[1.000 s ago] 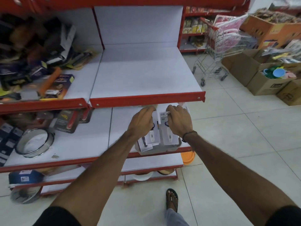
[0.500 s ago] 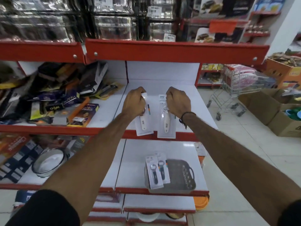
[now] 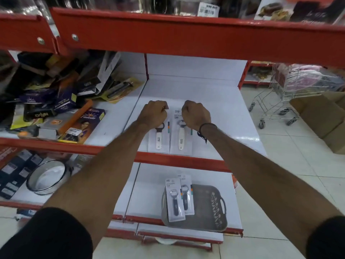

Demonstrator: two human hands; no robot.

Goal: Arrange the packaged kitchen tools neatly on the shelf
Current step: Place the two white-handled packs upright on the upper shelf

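Two white-handled bottle openers on white cards lie side by side near the front of the white middle shelf [image 3: 214,113]. My left hand [image 3: 155,114] grips the top of the left package [image 3: 158,139]. My right hand [image 3: 196,114] grips the top of the right package [image 3: 182,139]. Both fists are closed over the cards' upper ends. On the shelf below, a grey tray [image 3: 207,212] holds two more carded openers with dark handles [image 3: 175,200].
A jumble of dark boxed goods [image 3: 56,101] fills the shelf section to the left. A round metal sieve [image 3: 46,176] sits lower left. A red shelf edge [image 3: 186,34] overhangs above. A shopping trolley [image 3: 291,90] and cardboard boxes [image 3: 321,113] stand on the tiled floor at right.
Both hands lifted two carded openers from the grey tray up to the middle shelf, then lowered them flat onto its surface. My view rose with them.
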